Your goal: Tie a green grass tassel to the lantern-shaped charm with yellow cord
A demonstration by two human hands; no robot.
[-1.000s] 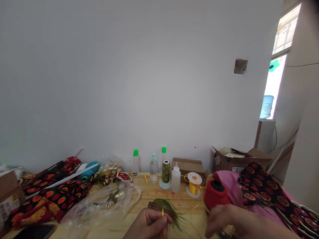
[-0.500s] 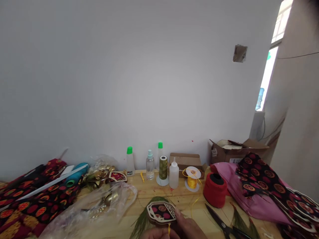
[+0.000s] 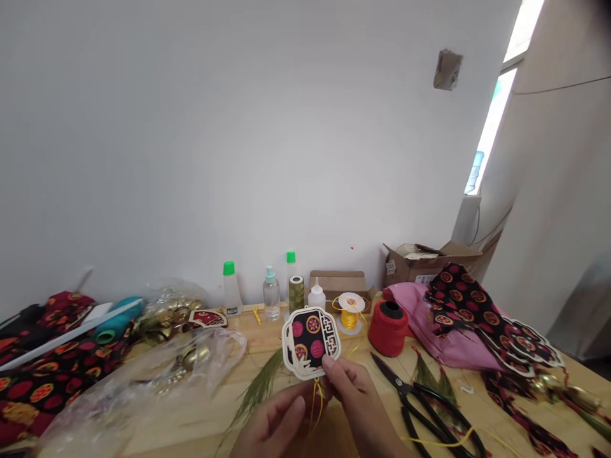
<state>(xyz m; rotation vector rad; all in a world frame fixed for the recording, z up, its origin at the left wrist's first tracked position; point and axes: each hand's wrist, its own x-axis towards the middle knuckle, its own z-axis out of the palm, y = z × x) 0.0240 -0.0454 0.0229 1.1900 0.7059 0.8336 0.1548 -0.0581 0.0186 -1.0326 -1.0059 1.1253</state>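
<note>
Ornament (image 3: 309,342) in hands (image 3: 357,389), box label (image 3: 390,267) illegible

Cream-framed, black ornament (image 3: 309,342) with magenta and orange roundels; red thread cone (image 3: 387,332).

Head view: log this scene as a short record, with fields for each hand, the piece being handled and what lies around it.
Ornament: white-framed, patterned dark panel, lattice at right
Right hand: thumb on ornament's lower right edge
Left hand: fingers below the ornament, grip unclear
Yellow cord: hangs from ornament's lower edge
Right side: black-handled scissors, red thread cone
Behind: white squeeze bottle, partly hidden
Left side: clear plastic bag
</note>
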